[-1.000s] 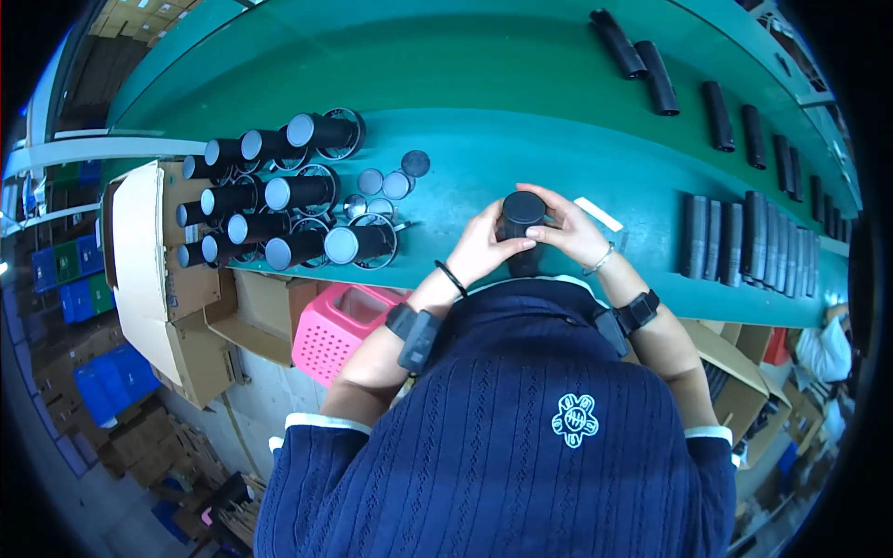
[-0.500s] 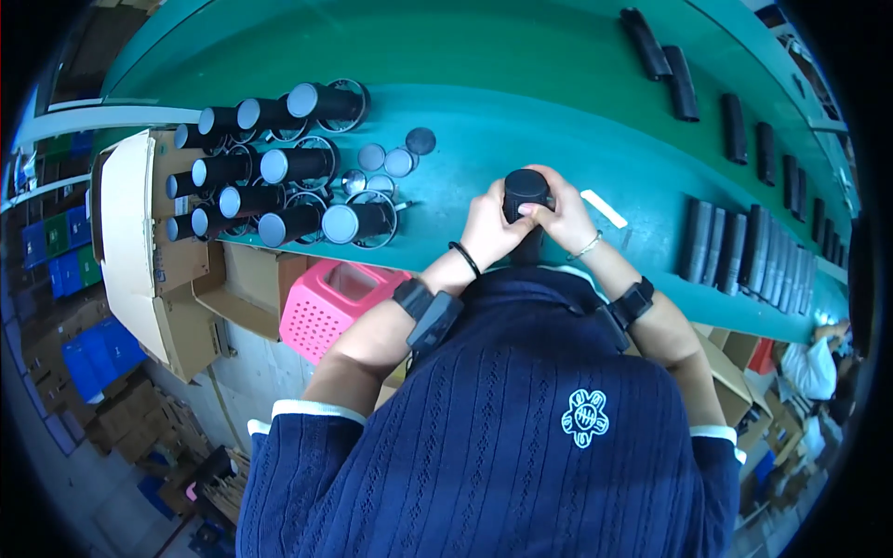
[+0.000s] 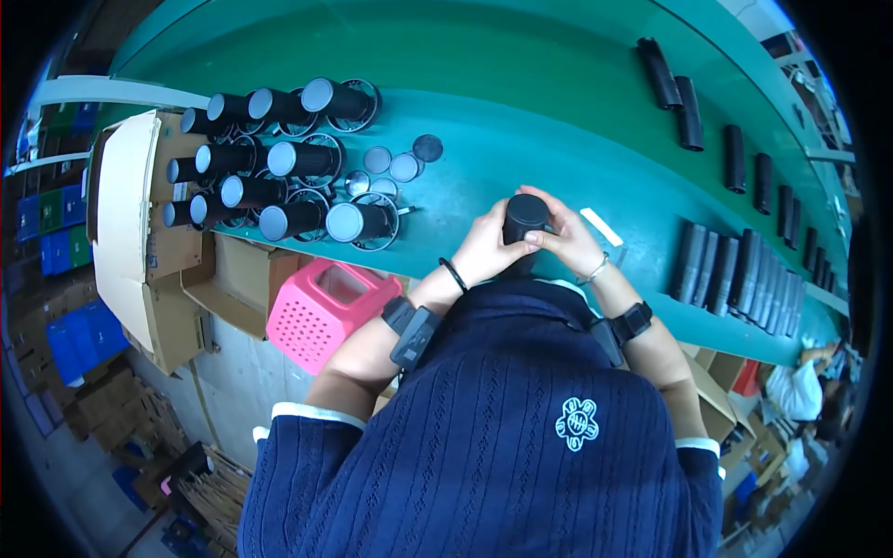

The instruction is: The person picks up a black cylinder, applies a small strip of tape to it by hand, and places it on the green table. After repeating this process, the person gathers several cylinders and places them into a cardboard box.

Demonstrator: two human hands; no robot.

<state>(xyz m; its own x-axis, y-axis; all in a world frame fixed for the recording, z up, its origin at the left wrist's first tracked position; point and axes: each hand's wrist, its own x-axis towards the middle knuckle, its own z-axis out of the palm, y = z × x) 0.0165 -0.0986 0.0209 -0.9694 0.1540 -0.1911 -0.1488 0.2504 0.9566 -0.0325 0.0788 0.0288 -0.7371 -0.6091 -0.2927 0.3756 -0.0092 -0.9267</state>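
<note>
A black cylinder with a flat, round black top (image 3: 527, 212) stands close to my body at the near edge of the green table (image 3: 484, 121). My left hand (image 3: 484, 246) is wrapped round its left side, while my right hand (image 3: 569, 240) grips the right side. Both thumbs press near the rim of the top, and some fingers are hidden behind the cylinder. Its lower part is partly covered by my hands and shirt. To the right of my right hand lies a white strip (image 3: 601, 227). Several round grey discs (image 3: 404, 167) lie to the left of my left hand.
Black cylinders with grey tops and ring-shaped frames (image 3: 363, 221) stand in rows at the left. Black tubes (image 3: 689, 262) are lined up at the right, with more tubes (image 3: 688, 113) farther back. A pink plastic stool (image 3: 312, 325) and a cardboard box (image 3: 126, 232) are beside the table.
The view has shifted slightly. Both hands keep their hold on the black cylinder; the right thumb has slid down a little from its top to the rim.
</note>
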